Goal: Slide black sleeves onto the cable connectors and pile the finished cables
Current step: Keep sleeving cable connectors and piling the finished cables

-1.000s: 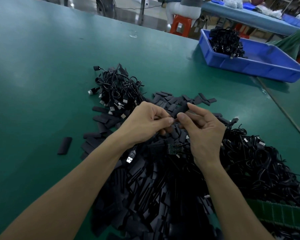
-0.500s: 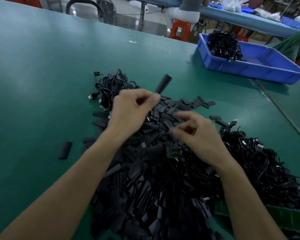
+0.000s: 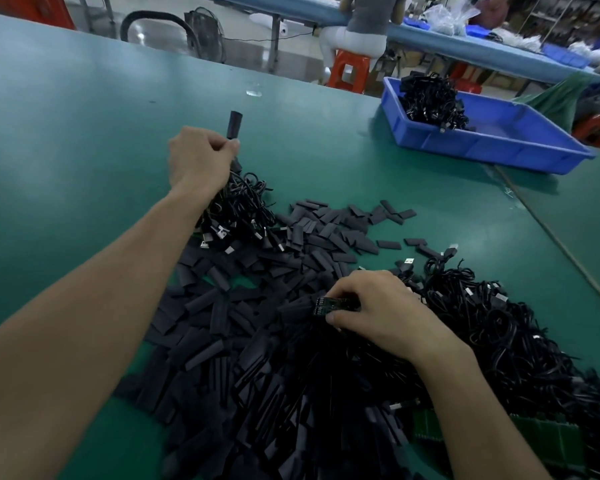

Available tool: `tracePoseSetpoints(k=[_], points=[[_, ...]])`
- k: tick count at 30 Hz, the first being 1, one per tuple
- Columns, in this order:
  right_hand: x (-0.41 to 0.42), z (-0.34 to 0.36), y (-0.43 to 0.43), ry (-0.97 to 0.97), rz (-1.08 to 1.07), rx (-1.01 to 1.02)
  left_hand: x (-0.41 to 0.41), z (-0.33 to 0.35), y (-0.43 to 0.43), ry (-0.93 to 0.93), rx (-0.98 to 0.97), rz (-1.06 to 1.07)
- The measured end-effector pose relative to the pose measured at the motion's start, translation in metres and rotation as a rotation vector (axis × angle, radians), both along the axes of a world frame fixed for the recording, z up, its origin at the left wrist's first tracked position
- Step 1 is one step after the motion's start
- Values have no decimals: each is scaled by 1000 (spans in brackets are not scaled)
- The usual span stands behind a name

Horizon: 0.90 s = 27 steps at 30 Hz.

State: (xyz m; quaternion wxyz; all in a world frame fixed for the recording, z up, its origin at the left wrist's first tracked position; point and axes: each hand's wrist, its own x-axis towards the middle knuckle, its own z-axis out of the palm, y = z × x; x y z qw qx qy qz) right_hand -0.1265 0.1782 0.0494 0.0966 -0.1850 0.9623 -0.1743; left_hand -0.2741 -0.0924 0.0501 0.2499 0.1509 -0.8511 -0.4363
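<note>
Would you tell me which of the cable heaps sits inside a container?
The far heap, in the blue tray; the left heap and the right heap lie directly on the green table.

I've split the hands, which a second ago met pinching at mid-frame. The left hand (image 3: 201, 157) has gone to the upper left of the frame and now grips the lower end of a black sleeve (image 3: 234, 123), which pokes up above the small cable pile (image 3: 239, 213). The right hand (image 3: 378, 306) has dropped to lower centre, fingers curled round a small green board (image 3: 329, 304)
</note>
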Motion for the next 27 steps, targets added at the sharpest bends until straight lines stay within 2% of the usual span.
tracePoseSetpoints(k=[5, 7, 10, 13, 15, 17, 19, 21, 23, 27], points=[[-2, -2, 7, 3, -32, -187, -6, -14, -5, -237, -149, 142], [-2, -3, 8, 31, -52, -230, -6, -19, -4, -267, -184, 162], [-4, -2, 8, 129, -94, -324, -3, -19, 0, -181, -137, 180], [-6, 0, 5, 203, -182, -522, 12, -13, 15, 3, -91, 141], [-9, 2, 2, 205, -264, -694, 31, -7, 34, 133, -67, -2], [-12, 3, -2, 172, -341, -879, 53, -3, 54, 213, -4, -297], [-13, 3, -3, 110, -379, -1029, 75, -4, 70, 127, 145, -614], [-12, 0, -3, 48, -391, -1098, 90, -9, 82, 21, 260, -819], [-13, -4, -2, 18, -388, -1109, 98, -18, 93, -19, 396, -908], [-15, -8, -6, -56, -365, -1175, 107, -28, 106, -46, 605, -923]])
